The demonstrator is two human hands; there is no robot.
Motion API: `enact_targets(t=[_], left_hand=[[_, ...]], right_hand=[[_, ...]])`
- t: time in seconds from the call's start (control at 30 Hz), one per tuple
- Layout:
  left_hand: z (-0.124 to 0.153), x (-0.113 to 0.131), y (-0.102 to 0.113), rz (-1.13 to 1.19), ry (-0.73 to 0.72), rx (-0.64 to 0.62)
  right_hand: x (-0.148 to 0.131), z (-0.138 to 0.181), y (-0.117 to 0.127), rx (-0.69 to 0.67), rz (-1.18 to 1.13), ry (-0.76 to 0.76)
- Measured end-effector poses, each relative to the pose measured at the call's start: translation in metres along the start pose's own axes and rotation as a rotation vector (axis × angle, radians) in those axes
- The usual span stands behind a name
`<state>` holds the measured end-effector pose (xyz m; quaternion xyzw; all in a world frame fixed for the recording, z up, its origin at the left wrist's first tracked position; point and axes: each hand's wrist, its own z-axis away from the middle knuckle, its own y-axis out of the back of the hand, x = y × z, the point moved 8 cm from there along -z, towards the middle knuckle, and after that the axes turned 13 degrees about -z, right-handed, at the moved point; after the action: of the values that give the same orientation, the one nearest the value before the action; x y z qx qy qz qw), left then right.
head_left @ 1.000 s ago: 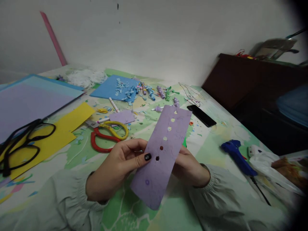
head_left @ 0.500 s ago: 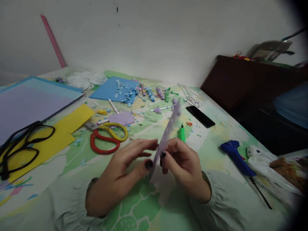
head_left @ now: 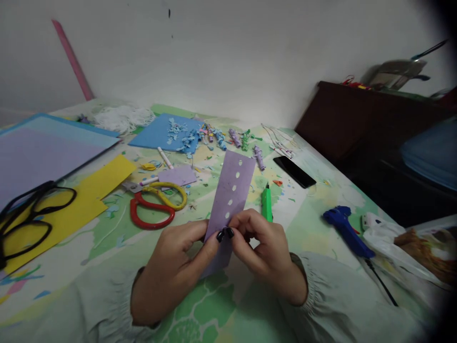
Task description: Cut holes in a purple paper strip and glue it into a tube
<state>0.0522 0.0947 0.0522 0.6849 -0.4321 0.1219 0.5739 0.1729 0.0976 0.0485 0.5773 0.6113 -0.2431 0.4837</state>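
A long purple paper strip [head_left: 230,193] with a row of several punched holes stands tilted away from me above the table. My left hand [head_left: 178,267] pinches its lower left edge with thumb and fingers. My right hand [head_left: 262,250] pinches its lower right edge, the two thumbs almost touching. A green marker [head_left: 266,205] lies on the table just beyond my right hand.
Red-and-yellow scissors [head_left: 155,205] lie left of the strip. Yellow paper [head_left: 82,200], black scissors [head_left: 24,214] and a purple sheet [head_left: 39,152] fill the left. A blue sheet [head_left: 164,133] with scraps lies behind, a black phone [head_left: 294,171] and a blue glue gun [head_left: 344,228] to the right.
The strip was turned edge-on and then back to face me, now held lower and narrower. Both hands have come together at its lower end.
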Motion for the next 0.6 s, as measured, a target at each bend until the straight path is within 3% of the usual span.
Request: enact_targets(t=[0.6], left_hand=[[0.0001, -0.0071, -0.0043, -0.064, 0.047, -0.025]], right_hand=[[0.0060, 0.0001, -0.0039, -0.060, -0.127, -0.090]])
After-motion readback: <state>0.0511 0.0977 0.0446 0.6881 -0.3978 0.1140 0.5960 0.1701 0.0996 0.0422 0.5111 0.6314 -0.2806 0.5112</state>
